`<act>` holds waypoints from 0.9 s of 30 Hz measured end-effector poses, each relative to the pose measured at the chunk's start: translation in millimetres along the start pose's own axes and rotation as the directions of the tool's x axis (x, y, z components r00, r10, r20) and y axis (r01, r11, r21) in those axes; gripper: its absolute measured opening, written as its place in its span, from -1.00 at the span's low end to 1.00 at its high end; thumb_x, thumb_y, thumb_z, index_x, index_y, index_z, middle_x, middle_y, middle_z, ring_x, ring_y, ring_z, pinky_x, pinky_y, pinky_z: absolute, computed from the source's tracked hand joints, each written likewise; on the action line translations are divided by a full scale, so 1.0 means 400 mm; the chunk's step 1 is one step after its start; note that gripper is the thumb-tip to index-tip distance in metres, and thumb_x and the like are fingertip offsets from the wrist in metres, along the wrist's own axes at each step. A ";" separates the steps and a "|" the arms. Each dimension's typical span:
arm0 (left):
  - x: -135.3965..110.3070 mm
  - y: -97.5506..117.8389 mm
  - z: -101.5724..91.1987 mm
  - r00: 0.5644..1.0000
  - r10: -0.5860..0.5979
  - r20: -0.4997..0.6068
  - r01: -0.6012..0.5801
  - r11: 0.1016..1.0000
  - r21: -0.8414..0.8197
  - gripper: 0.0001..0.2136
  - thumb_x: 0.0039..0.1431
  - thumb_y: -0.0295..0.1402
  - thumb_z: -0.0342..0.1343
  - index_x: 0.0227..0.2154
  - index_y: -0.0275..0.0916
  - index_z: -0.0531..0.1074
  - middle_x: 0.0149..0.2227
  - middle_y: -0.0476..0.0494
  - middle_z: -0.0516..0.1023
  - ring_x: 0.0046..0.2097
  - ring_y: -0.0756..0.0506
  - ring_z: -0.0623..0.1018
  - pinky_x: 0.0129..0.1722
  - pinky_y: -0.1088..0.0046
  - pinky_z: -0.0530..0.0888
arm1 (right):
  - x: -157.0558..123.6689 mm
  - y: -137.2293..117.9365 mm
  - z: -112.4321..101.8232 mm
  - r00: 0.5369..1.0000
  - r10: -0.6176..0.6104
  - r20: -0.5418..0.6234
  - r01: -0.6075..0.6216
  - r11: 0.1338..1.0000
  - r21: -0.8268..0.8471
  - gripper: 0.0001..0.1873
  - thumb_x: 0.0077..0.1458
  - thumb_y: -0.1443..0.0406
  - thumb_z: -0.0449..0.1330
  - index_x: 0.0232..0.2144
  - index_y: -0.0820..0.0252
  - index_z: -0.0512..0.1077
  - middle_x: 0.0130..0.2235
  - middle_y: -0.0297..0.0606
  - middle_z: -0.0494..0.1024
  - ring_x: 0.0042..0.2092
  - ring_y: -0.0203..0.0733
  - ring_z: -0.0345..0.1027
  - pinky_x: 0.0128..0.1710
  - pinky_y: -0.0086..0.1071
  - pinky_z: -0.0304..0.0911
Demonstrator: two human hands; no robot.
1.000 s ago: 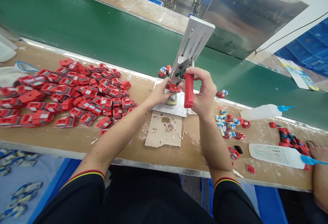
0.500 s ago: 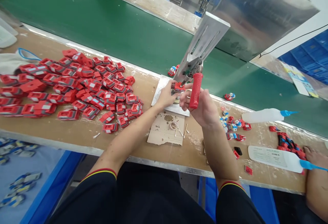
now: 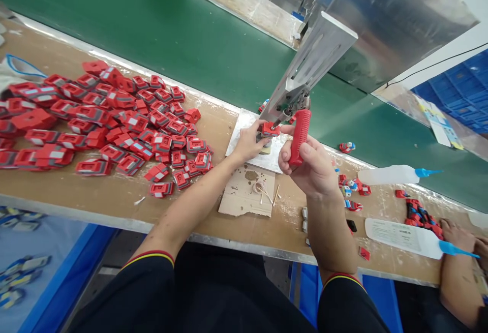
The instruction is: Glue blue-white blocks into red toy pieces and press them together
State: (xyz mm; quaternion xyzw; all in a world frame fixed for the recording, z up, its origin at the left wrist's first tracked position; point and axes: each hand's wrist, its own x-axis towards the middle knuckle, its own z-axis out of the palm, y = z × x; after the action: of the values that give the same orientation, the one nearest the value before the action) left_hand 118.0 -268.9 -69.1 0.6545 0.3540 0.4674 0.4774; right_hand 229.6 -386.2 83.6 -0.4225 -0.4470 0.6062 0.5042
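Observation:
My left hand (image 3: 249, 142) pinches a small red toy vehicle part (image 3: 270, 129) by its left side. The part sits on the press's base, right under the tip of the metal plunger; whether the tip touches it I cannot tell. My right hand (image 3: 314, 165) is wrapped around the red grip (image 3: 300, 134) of the toggle-clamp lever, which points downward. Behind both hands rises the slotted metal upright (image 3: 324, 51) of the press, and its pale base plate (image 3: 241, 127) lies on the bench. Part of the fixture under the red part is hidden by my left fingers.
Many red parts (image 3: 125, 101) are heaped on the left. A stained cardboard piece (image 3: 244, 190) lies in front of the press. Two white bottles (image 3: 389, 174) with blue nozzles lie right, near another person's hand (image 3: 453, 234). A green conveyor belt (image 3: 160, 28) runs behind.
My right hand has closed around the red grip, after its fingers were looser and more spread. My left hand stays at the red part. The view has shifted slightly.

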 end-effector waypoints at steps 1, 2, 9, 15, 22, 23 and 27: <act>0.001 0.001 -0.001 1.000 -0.003 0.004 0.003 1.000 0.002 -0.61 0.12 -0.52 0.31 0.01 -0.15 0.48 0.02 -0.16 0.75 0.11 -0.20 0.71 0.27 0.10 0.56 | -0.001 0.005 -0.004 1.000 0.005 0.000 -0.005 1.000 -0.029 -0.35 -0.02 -0.08 0.57 0.00 0.09 0.53 -0.45 -0.47 0.49 -0.49 -0.36 0.36 -0.56 -0.42 0.18; 0.001 0.002 -0.001 1.000 -0.005 0.009 0.005 1.000 0.001 -0.62 0.11 -0.53 0.31 0.00 -0.16 0.48 0.01 -0.16 0.75 0.11 -0.20 0.71 0.25 0.12 0.57 | -0.002 0.009 -0.008 1.000 0.010 0.002 -0.010 0.998 -0.062 -0.35 -0.01 -0.09 0.56 0.00 0.08 0.52 -0.45 -0.46 0.50 -0.48 -0.34 0.38 -0.55 -0.40 0.19; 0.007 0.004 -0.002 0.999 -0.038 0.017 0.039 0.998 -0.056 -0.66 0.08 -0.54 0.30 -0.07 -0.16 0.52 -0.05 -0.12 0.75 0.05 -0.18 0.71 0.18 0.17 0.58 | -0.001 0.047 -0.047 0.995 0.088 0.043 -0.077 0.972 -0.224 -0.43 0.08 -0.15 0.49 -0.14 0.09 0.44 -0.42 -0.40 0.59 -0.48 -0.34 0.44 -0.58 -0.43 0.18; 0.008 -0.004 0.000 0.999 -0.030 0.036 0.034 0.994 -0.100 -0.69 0.10 -0.47 0.33 -0.07 -0.16 0.53 -0.09 -0.10 0.75 0.00 -0.15 0.71 0.09 0.27 0.58 | 0.053 0.114 -0.061 0.999 0.021 -0.049 -0.038 0.923 -0.383 -0.44 0.12 -0.16 0.45 -0.16 0.08 0.39 -0.19 -0.30 0.64 -0.51 -0.41 0.43 -0.60 -0.43 0.17; 0.011 -0.011 -0.004 0.998 -0.001 0.056 0.006 0.996 -0.085 -0.68 0.16 -0.31 0.33 -0.04 -0.15 0.47 -0.11 -0.14 0.74 -0.01 -0.18 0.70 0.06 0.22 0.61 | 0.099 0.180 -0.089 0.997 -0.065 -0.046 0.042 0.921 -0.388 -0.46 0.18 -0.19 0.36 -0.13 0.06 0.38 -0.09 -0.23 0.61 -0.47 -0.37 0.47 -0.57 -0.41 0.24; 0.012 -0.009 -0.001 0.998 -0.009 0.065 0.014 0.997 -0.072 -0.65 0.15 -0.33 0.32 0.00 -0.15 0.46 -0.08 -0.16 0.74 0.01 -0.19 0.70 0.09 0.18 0.61 | 0.101 0.185 -0.094 0.996 -0.077 -0.049 0.052 0.918 -0.392 -0.46 0.19 -0.19 0.36 -0.12 0.06 0.39 -0.09 -0.21 0.62 -0.44 -0.33 0.50 -0.55 -0.39 0.28; -0.003 0.024 -0.007 0.999 -0.026 0.035 0.026 1.000 0.006 -0.48 0.13 -0.47 0.24 0.18 -0.14 0.37 0.17 -0.32 0.66 0.23 -0.26 0.64 0.30 0.01 0.53 | 0.071 0.187 -0.105 0.980 -0.163 -0.110 0.097 0.886 -0.454 -0.45 0.18 -0.18 0.37 -0.02 0.03 0.43 0.01 -0.14 0.63 -0.29 -0.23 0.55 -0.45 -0.34 0.40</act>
State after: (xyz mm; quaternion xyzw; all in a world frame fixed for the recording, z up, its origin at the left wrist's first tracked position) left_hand 115.0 -272.0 -60.0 0.6593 0.3553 0.4484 0.4878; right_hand 248.6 -360.1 -0.9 -0.5388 -0.5637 0.4199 0.4644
